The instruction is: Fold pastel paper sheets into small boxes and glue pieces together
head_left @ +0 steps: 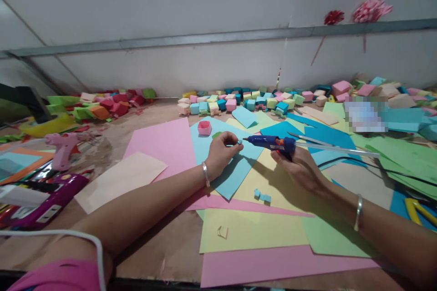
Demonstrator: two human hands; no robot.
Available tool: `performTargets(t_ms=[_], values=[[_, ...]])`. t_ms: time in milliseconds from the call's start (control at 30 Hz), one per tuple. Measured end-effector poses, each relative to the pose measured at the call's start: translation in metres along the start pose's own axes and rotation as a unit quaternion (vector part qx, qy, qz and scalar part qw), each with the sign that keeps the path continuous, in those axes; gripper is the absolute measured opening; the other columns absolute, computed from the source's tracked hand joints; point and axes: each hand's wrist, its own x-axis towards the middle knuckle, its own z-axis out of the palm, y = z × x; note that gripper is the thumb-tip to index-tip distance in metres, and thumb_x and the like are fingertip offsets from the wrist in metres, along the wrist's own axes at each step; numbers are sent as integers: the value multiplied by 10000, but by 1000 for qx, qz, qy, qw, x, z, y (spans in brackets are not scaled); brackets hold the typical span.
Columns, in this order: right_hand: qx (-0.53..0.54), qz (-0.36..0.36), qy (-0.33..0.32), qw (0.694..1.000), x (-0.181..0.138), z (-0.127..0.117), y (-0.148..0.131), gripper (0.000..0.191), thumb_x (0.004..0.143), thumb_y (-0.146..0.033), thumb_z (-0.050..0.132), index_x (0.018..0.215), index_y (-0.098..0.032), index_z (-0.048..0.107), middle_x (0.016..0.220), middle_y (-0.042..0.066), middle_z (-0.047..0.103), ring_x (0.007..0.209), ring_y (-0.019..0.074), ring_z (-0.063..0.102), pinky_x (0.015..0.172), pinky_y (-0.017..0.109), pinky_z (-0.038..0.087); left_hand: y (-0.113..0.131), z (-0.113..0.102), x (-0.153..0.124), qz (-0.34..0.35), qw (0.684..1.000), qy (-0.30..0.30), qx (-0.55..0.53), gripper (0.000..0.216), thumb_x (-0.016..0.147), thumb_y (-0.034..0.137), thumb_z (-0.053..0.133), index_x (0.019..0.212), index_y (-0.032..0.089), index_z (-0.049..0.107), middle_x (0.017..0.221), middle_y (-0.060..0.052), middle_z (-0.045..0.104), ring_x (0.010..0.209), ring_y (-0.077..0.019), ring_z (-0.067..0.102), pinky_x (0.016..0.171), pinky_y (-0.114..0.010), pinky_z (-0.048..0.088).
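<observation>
My left hand (223,152) pinches a tiny light blue paper piece (240,142) between thumb and fingertips, above the light blue sheet (228,182). My right hand (302,168) is wrapped round the handle of a dark blue glue gun (273,142). A clear glue stick (337,148) juts from the back of the gun. The nozzle points left, close to the paper piece; whether they touch I cannot tell. Small folded light blue paper pieces (262,196) lie on the yellow sheet below my hands. A pink paper box (204,127) sits just beyond my left hand.
Rows of small coloured paper boxes (232,101) line the wall. At left lie a pink glue gun (61,148), a purple tool (59,198) and a yellow tape roll (48,123). Scissors (310,139) rest behind my right hand; yellow handles (414,211) show at far right. A black cord (368,163) trails rightward.
</observation>
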Motion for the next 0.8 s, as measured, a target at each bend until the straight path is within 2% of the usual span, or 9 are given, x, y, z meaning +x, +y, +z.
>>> performTargets(t_ms=[67,167,333,533,633,800], values=[[-2,1,-4,1000,-1,0,-2,354,860,-519,506,912,-201,653,593,-5,487,551,148,379,530,317,331,0,0,0,3,1000,0,1,229,551,223,767,664,177,573,687,24,579,635,-113,524,582,-244,407],[-13,-2,-24,1000,-2,1,-4,358,859,-513,503,803,-186,638,591,6,501,552,147,395,522,311,321,0,0,0,3,1000,-3,2,223,560,218,765,669,177,575,681,27,578,640,-114,525,584,-242,408],[-28,1,15,1000,0,2,-1,323,842,-506,524,769,-212,636,579,10,504,541,154,404,520,317,322,0,0,0,-3,1000,-2,3,226,554,222,767,665,180,575,689,23,575,643,-117,517,577,-241,408],[-33,-8,5,999,-2,4,-2,320,847,-501,519,771,-216,643,600,28,521,552,175,427,531,348,356,2,0,-1,-3,1000,-6,1,237,547,235,768,673,179,576,692,19,581,644,-118,525,585,-245,408],[-54,-3,26,998,-2,5,-1,348,842,-521,508,739,-209,623,598,39,518,546,176,412,525,354,341,3,0,-1,-2,1000,-1,6,236,550,236,769,669,179,575,690,21,577,641,-115,522,585,-246,410],[-44,-11,30,999,1,3,0,303,858,-495,503,797,-220,613,628,23,529,564,170,440,560,339,348,3,0,1,-4,1000,0,18,235,554,240,774,666,183,576,683,18,585,629,-119,526,571,-249,416]])
